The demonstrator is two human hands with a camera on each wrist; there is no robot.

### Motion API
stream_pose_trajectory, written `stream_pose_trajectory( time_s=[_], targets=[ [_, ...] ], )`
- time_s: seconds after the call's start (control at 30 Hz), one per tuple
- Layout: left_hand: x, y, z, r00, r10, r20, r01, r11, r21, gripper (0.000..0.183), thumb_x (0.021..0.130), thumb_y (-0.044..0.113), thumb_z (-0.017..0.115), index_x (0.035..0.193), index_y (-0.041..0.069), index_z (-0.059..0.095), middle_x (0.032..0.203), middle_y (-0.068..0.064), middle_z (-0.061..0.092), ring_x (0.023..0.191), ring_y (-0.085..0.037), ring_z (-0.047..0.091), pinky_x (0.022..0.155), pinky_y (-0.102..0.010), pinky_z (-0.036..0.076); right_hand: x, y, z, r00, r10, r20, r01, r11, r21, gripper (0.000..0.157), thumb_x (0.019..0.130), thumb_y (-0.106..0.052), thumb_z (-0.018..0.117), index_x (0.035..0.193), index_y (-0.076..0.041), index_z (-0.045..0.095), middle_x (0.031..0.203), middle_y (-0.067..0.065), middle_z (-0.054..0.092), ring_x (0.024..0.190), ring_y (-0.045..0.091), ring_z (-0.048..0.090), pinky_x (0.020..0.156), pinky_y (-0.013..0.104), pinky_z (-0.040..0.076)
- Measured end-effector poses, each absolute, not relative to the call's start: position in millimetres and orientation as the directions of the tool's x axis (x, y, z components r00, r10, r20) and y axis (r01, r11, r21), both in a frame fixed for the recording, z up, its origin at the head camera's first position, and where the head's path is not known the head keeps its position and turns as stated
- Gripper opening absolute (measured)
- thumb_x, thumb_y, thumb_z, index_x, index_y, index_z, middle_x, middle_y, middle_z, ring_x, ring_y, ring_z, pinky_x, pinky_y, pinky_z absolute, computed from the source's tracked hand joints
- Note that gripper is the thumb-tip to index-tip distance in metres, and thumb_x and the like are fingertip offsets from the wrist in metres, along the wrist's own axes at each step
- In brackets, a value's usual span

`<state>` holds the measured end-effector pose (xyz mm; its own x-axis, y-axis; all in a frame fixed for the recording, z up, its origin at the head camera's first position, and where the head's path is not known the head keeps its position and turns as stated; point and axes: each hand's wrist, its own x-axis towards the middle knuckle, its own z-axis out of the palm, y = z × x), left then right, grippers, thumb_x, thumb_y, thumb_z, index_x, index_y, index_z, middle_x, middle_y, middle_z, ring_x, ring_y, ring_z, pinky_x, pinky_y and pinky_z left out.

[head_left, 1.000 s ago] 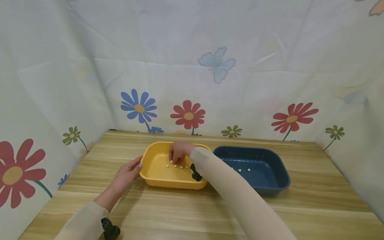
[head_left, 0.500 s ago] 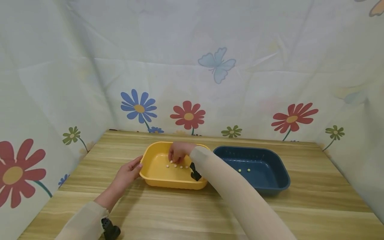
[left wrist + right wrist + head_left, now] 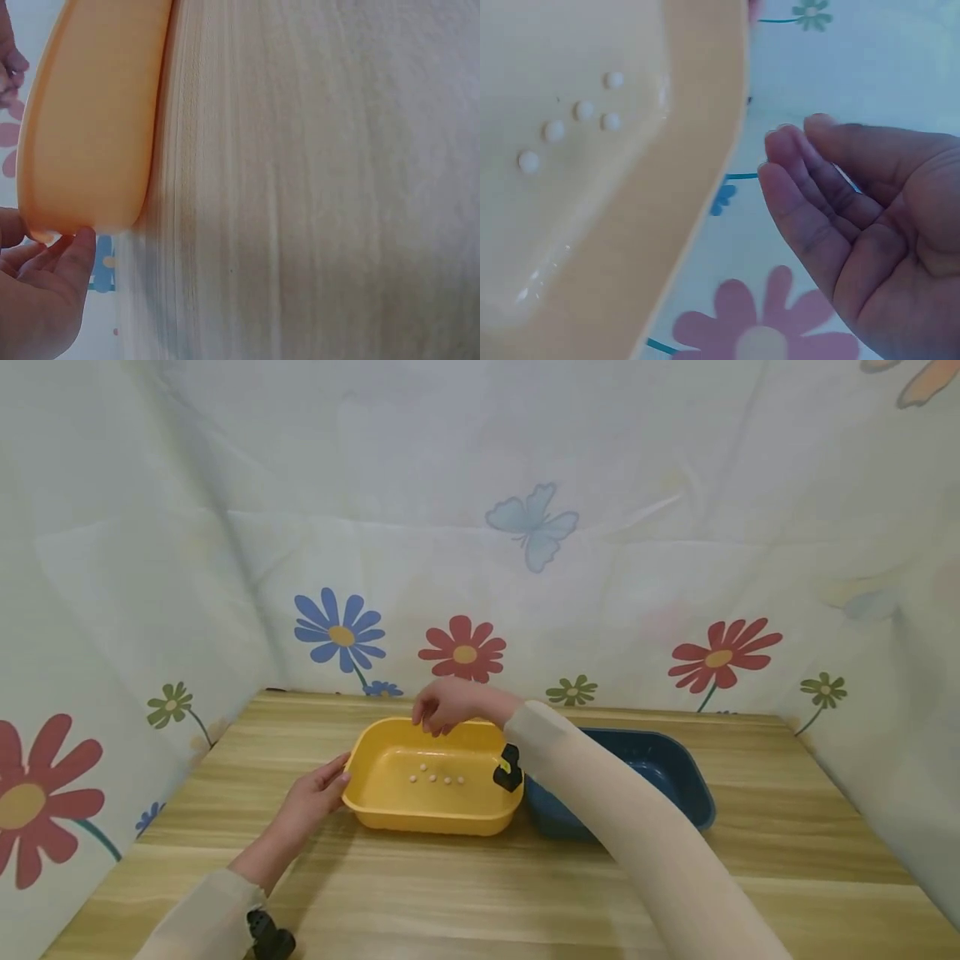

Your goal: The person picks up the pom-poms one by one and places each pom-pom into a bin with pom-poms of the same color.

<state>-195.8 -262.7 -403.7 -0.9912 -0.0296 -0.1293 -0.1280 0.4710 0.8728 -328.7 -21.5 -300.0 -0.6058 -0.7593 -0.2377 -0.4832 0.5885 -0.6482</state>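
A yellow plastic tub point(image 3: 431, 821) stands on the table with several small white round pieces point(image 3: 432, 778) scattered on its floor. My left hand point(image 3: 313, 793) grips the tub's left end, its thumb and fingers at the rim in the left wrist view. Over the tub's back rim hovers my right hand point(image 3: 453, 702). In the right wrist view its fingers point(image 3: 802, 217) are loosely bent, with the thumb close to them and nothing visible between them. The white pieces lie well away from that hand.
A dark blue tub point(image 3: 686, 777) stands right beside the yellow one, partly hidden behind my right sleeve point(image 3: 622, 818). The wooden table point(image 3: 450, 893) ends at the back against a flower-printed cloth point(image 3: 630, 585).
My right hand has risen from the yellow tub's floor, up and back over its far rim. The white pieces stay in place, and my left hand keeps its grip. The head view has shifted slightly.
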Motion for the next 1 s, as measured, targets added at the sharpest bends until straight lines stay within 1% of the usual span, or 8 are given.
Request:
stream_pose_trajectory(
  time_s=[0.13,0.27,0.37,0.53,0.6,0.77,0.9,1.0],
  targets=[
    [-196.9,-262.2,-405.5,-0.992,-0.027,-0.124,-0.122,0.473,0.873,0.054,0.112,0.017,0.04,0.16,-0.004,0.025,0.158,-0.031,0.039,0.141,-0.04,0.049,0.1,-0.027,0.058,-320.9,-2.6,-290.9,-0.631,-0.754,-0.184,-0.487,0.57,-0.662,0.024,0.098,-0.013,0.069,0.12,-0.002,0.068,0.108,0.011,0.071,0.105,0.032,0.069,0.087,0.022,0.061],
    [-197.2,-262.6,-405.9,-0.993,-0.025,-0.118,-0.115,0.495,0.861,0.054,0.112,0.017,0.04,0.16,-0.004,0.026,0.157,-0.031,0.04,0.14,-0.041,0.05,0.102,-0.032,0.058,-310.5,18.8,-286.4,-0.65,-0.746,-0.147,-0.453,0.534,-0.714,0.026,0.099,-0.013,0.068,0.122,0.0,0.067,0.111,0.015,0.071,0.106,0.034,0.067,0.088,0.026,0.062],
    [-197.0,-263.0,-405.1,-0.994,-0.025,-0.109,-0.106,0.51,0.854,0.054,0.112,0.016,0.041,0.159,-0.005,0.027,0.156,-0.032,0.041,0.14,-0.042,0.051,0.101,-0.032,0.058,-300.4,36.2,-286.4,-0.675,-0.73,-0.107,-0.422,0.502,-0.755,0.026,0.099,-0.014,0.067,0.121,0.0,0.066,0.112,0.016,0.072,0.108,0.037,0.067,0.088,0.028,0.063],
    [-196.8,-262.6,-402.9,-0.995,-0.01,-0.095,-0.087,0.512,0.855,0.053,0.111,0.013,0.042,0.158,-0.007,0.027,0.155,-0.035,0.041,0.141,-0.045,0.049,0.1,-0.03,0.059,-278.4,67.1,-288.7,-0.74,-0.672,-0.008,-0.391,0.441,-0.808,0.023,0.099,-0.013,0.067,0.118,0.0,0.066,0.11,0.018,0.071,0.096,0.027,0.069,0.086,0.033,0.064],
    [-196.4,-262.6,-402.1,-0.996,-0.002,-0.09,-0.078,0.513,0.855,0.053,0.111,0.012,0.042,0.158,-0.008,0.027,0.154,-0.035,0.04,0.141,-0.045,0.048,0.1,-0.03,0.059,-268.5,79.2,-290.4,-0.761,-0.648,0.02,-0.373,0.413,-0.831,0.025,0.1,-0.013,0.065,0.12,0.002,0.064,0.11,0.021,0.069,0.094,0.025,0.068,0.087,0.038,0.064],
    [-196.3,-262.7,-401.1,-0.997,0.014,-0.078,-0.059,0.522,0.851,0.053,0.11,0.012,0.043,0.157,-0.009,0.028,0.154,-0.035,0.04,0.141,-0.045,0.048,0.099,-0.032,0.059,-244.7,111.4,-301.8,-0.81,-0.584,0.052,-0.33,0.382,-0.863,0.031,0.102,-0.015,0.062,0.125,0.005,0.059,0.116,0.027,0.065,0.1,0.034,0.066,0.089,0.044,0.063],
    [-196.5,-263.1,-399.6,-0.997,0.012,-0.082,-0.063,0.542,0.838,0.053,0.11,0.012,0.044,0.157,-0.009,0.029,0.154,-0.034,0.041,0.141,-0.045,0.048,0.099,-0.034,0.06,-227.8,137.9,-316.1,-0.847,-0.528,0.067,-0.303,0.374,-0.877,0.033,0.104,-0.019,0.061,0.126,0.006,0.058,0.115,0.028,0.067,0.096,0.033,0.067,0.085,0.039,0.063],
    [-196.2,-264.4,-398.2,-0.996,0.002,-0.089,-0.072,0.559,0.826,0.053,0.11,0.013,0.044,0.157,-0.007,0.03,0.153,-0.035,0.042,0.14,-0.045,0.049,0.099,-0.036,0.059,-214.3,157.6,-324.4,-0.87,-0.489,0.065,-0.279,0.38,-0.882,0.035,0.104,-0.021,0.062,0.125,0.007,0.058,0.111,0.026,0.069,0.092,0.026,0.068,0.081,0.033,0.063]
  ],
)
